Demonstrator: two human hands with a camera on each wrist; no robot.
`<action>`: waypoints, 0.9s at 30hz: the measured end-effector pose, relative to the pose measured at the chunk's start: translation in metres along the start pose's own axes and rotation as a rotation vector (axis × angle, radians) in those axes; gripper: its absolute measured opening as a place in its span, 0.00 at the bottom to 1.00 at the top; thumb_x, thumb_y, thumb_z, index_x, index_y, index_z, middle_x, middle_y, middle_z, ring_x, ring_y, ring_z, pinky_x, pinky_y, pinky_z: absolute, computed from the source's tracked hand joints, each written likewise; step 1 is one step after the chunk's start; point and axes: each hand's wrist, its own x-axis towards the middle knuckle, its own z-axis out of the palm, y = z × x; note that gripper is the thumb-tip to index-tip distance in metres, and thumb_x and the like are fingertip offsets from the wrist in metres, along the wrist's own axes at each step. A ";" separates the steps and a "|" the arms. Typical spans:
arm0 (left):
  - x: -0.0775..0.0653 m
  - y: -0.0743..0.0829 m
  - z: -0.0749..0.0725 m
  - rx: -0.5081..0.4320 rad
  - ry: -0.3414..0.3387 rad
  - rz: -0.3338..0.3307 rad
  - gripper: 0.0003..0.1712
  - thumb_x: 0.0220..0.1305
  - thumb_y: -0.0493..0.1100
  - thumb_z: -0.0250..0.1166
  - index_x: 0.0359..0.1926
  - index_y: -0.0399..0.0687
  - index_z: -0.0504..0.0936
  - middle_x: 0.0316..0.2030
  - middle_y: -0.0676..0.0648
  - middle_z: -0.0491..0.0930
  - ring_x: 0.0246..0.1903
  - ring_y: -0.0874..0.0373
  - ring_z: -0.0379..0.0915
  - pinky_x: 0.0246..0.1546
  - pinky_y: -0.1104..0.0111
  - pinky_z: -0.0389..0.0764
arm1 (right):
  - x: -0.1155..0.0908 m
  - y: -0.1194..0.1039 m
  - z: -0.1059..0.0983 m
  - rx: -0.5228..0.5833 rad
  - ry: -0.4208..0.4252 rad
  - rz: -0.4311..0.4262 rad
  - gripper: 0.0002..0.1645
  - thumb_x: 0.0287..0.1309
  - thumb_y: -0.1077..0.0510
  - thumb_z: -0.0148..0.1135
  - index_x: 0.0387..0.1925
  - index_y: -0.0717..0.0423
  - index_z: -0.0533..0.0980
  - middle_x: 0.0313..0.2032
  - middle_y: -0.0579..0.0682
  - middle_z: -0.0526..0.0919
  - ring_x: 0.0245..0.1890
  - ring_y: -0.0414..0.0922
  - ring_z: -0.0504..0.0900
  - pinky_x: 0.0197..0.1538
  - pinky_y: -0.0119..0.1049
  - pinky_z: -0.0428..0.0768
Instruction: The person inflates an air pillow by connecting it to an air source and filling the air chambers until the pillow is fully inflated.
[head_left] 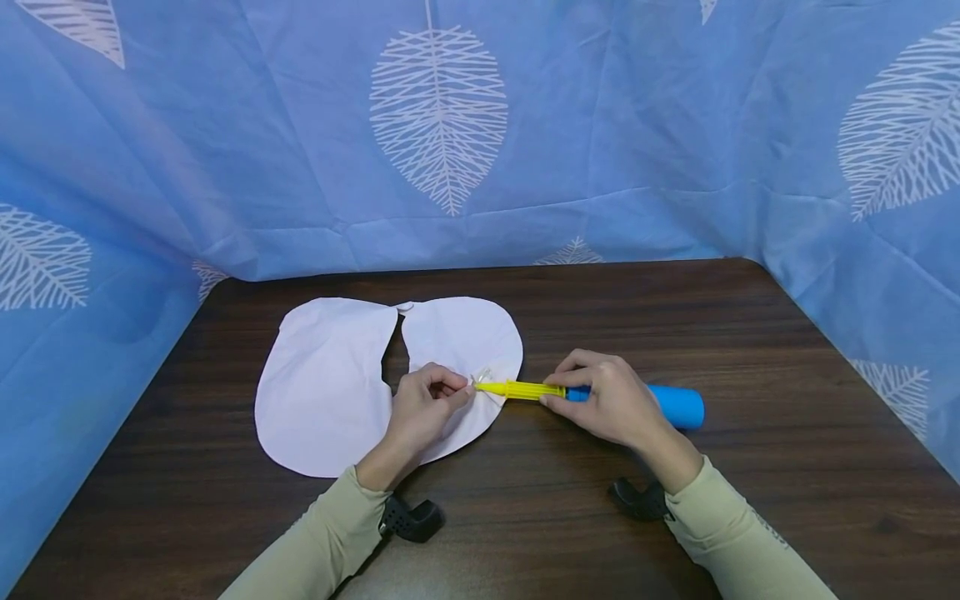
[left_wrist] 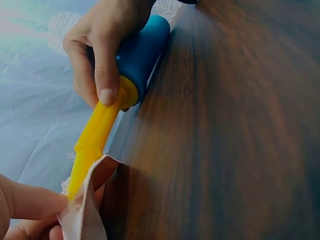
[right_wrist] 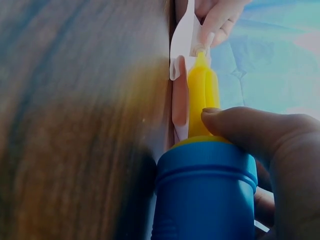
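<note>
A flat, pale inflatable [head_left: 322, 392] with two rounded lobes lies limp on the table. My left hand [head_left: 420, 412] pinches its small clear valve [right_wrist: 199, 48] between thumb and finger. My right hand [head_left: 611, 400] grips a blue hand pump [head_left: 681, 407] near its front end, the thumb lying along the yellow nozzle [head_left: 534, 391]. The nozzle points left, and its narrow tip meets the valve at the left fingertips. In the left wrist view, the pinched edge of the inflatable [left_wrist: 87, 215] is raised in a fold. How deep the tip sits is hidden.
The dark wooden table [head_left: 525, 533] carries the work. A blue curtain [head_left: 600, 125] with white leaf patterns hangs behind it and along both sides. Black straps [head_left: 412, 518] sit at both wrists, below the sleeve cuffs.
</note>
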 end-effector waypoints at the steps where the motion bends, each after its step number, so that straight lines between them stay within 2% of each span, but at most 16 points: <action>1: 0.000 0.000 0.000 0.002 -0.001 -0.004 0.02 0.62 0.32 0.74 0.33 0.36 0.89 0.31 0.46 0.81 0.30 0.59 0.70 0.32 0.76 0.71 | 0.000 0.000 0.000 0.002 -0.003 0.001 0.14 0.57 0.54 0.82 0.45 0.50 0.93 0.40 0.45 0.87 0.29 0.36 0.75 0.28 0.30 0.73; 13: 0.001 -0.001 0.002 0.004 -0.023 -0.003 0.02 0.63 0.32 0.73 0.34 0.37 0.88 0.31 0.48 0.79 0.31 0.59 0.70 0.34 0.75 0.71 | 0.000 0.000 -0.001 -0.002 0.004 0.013 0.14 0.56 0.54 0.83 0.45 0.50 0.93 0.39 0.45 0.87 0.29 0.37 0.75 0.28 0.31 0.72; 27: -0.002 -0.004 0.008 -0.034 0.030 0.020 0.02 0.60 0.31 0.73 0.32 0.35 0.87 0.32 0.44 0.81 0.31 0.60 0.72 0.34 0.76 0.72 | -0.002 0.001 0.002 0.010 0.009 0.005 0.13 0.57 0.55 0.82 0.44 0.50 0.93 0.39 0.45 0.87 0.29 0.37 0.76 0.30 0.32 0.74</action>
